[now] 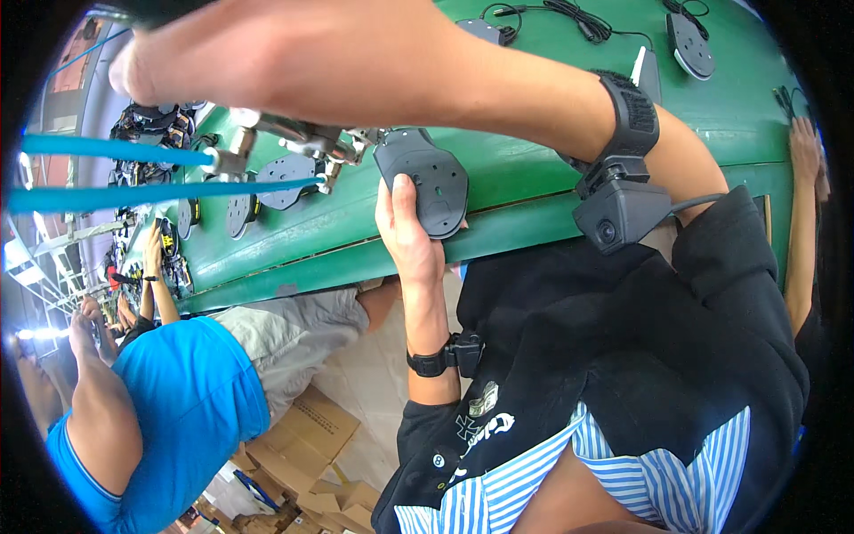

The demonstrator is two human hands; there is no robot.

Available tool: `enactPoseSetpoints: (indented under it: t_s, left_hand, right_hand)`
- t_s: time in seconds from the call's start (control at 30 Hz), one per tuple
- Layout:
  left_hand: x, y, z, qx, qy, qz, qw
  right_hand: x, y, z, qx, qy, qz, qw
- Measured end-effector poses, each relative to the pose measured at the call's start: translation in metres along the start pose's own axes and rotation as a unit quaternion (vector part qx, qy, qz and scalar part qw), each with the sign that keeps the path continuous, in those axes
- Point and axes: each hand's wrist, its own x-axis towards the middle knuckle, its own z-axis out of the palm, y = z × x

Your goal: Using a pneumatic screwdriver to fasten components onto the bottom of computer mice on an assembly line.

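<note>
My left hand (411,233) is closed round the lower left side of a dark grey computer mouse (434,191), its flat underside with several small holes turned up. The thumb lies along the mouse's edge, just above the green bench. My right forearm crosses the upper part of the picture to the left, and my right hand (240,62) is curled and blurred. Most of its fingers are hidden, as is whatever they grip. Directly beneath that hand are metal air fittings (307,141) with blue hoses (116,151), reaching close to the top of the mouse.
More mouse parts (289,178) lie along the green bench (534,191) at left. A corded mouse (689,44) and a black cable (578,18) lie at the back. A person in a blue shirt (191,383) works at left; another person's arm (801,222) is at right. Cardboard boxes (307,436) stand below.
</note>
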Motion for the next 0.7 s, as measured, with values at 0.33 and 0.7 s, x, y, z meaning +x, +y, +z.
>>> enactPoseSetpoints:
  t_s: [0.33,0.7]
  left_hand:
    - [0.010,0.000,-0.008,-0.118,-0.009,-0.064,0.991]
    - [0.012,-0.017,-0.024,-0.220,0.007,-0.055,0.974]
  right_hand:
    - [0.020,-0.008,0.003,-0.079,0.021,-0.161,0.983]
    - [-0.013,0.001,-0.001,-0.307,0.013,-0.145,0.941]
